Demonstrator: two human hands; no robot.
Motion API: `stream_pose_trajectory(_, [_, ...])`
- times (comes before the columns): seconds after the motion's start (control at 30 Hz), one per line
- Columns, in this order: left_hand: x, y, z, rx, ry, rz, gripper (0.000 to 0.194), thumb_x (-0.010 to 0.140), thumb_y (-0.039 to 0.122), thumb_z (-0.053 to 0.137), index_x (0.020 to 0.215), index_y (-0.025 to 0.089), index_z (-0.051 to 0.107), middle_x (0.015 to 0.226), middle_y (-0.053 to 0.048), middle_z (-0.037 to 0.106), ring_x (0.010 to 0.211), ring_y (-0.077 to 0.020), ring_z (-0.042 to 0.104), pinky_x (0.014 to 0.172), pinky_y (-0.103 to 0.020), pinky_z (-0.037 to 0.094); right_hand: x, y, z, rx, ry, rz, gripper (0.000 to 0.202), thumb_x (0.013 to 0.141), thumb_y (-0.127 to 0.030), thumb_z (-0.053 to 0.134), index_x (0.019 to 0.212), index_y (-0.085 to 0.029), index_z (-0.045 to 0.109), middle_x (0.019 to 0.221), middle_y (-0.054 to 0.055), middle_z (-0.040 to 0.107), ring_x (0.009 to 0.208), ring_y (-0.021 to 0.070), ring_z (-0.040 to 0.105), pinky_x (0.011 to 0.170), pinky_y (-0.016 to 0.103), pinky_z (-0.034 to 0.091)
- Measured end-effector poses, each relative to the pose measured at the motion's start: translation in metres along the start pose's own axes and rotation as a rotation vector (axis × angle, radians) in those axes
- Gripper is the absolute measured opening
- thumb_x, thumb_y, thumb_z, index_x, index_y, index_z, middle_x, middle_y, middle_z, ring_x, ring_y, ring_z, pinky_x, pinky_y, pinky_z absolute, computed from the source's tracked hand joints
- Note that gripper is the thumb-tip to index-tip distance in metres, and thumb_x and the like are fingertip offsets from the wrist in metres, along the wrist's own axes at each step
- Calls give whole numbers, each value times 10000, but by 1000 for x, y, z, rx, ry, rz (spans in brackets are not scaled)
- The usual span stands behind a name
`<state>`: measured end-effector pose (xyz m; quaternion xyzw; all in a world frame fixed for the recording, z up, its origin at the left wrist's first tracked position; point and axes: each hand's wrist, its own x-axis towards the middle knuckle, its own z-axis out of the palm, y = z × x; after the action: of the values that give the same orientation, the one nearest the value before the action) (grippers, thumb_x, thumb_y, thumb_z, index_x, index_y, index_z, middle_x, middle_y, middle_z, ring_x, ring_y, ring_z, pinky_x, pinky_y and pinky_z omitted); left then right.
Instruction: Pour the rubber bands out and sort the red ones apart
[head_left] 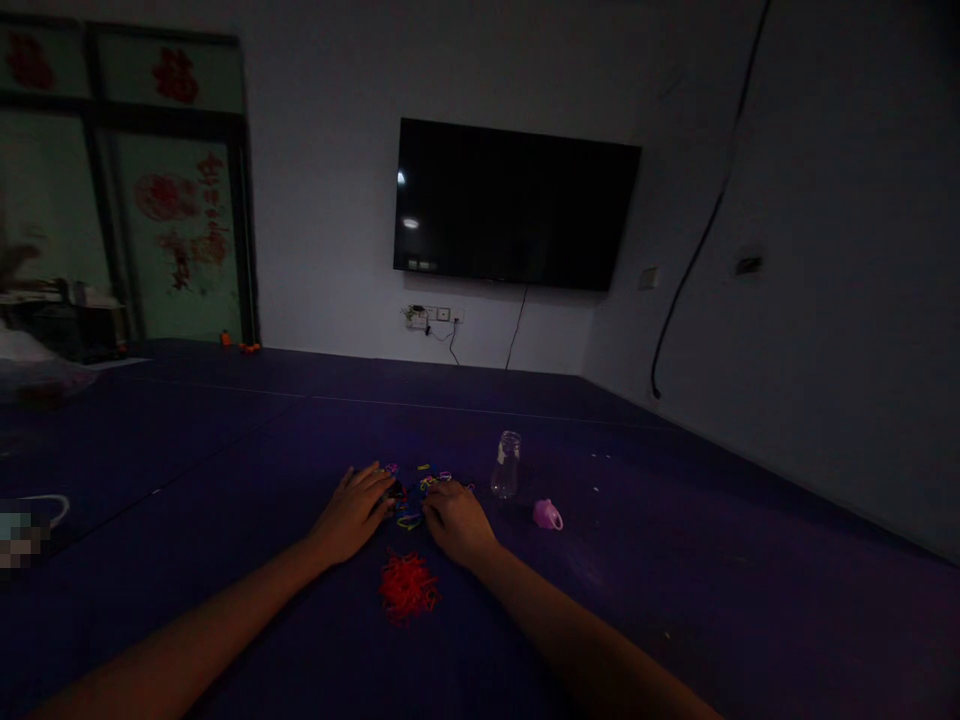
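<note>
Small multicoloured bands (409, 522), thin and looped like rubber bands, lie loosely scattered between my two hands. My left hand (358, 512) rests at the left side of them, palm down, fingers stretched forward and thumb apart. From the right, my right hand (459, 522) reaches over the bands with its fingers bent downward; its fingertips are partly hidden. Nearer to me, a loose heap of red bands (407, 588) lies between my forearms. Just beyond my right hand stands a clear bottle (506, 468), uncapped. A pink cap (546, 514) with a ring handle lies to its right.
The dark purple surface (675, 560) stretches to the walls. A blurred whitish bundle (34, 365) and a pale object with a white loop (56, 508) are at the left edge. A television (514, 205) hangs on the far wall. A black cable (701, 235) runs down the right wall.
</note>
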<state>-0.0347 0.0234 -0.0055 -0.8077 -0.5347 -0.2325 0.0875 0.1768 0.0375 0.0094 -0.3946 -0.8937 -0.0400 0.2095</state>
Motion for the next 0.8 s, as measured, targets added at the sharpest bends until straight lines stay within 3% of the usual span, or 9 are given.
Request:
stream_pose_trajectory(0.13, [-1,2,0,-31,-71,41,365,936,331,369,1238,220,540,1291,-67,572,1298,-254,387,1080,-554,213,1,0,0,-12,-1,-8,234,899,-177,424,856,-180,653,974,63,655,982,181,558,871,288,389])
stream_pose_trajectory(0.8, [-1,-5,7,-49,-99,41,381,955,377,321,1231,223,533,1306,-87,552,1323,-260,349,1079,-578,185,0,1,1,9,-5,-1,229,903,-196,431,850,-187,654,970,55,657,969,180,566,871,292,389])
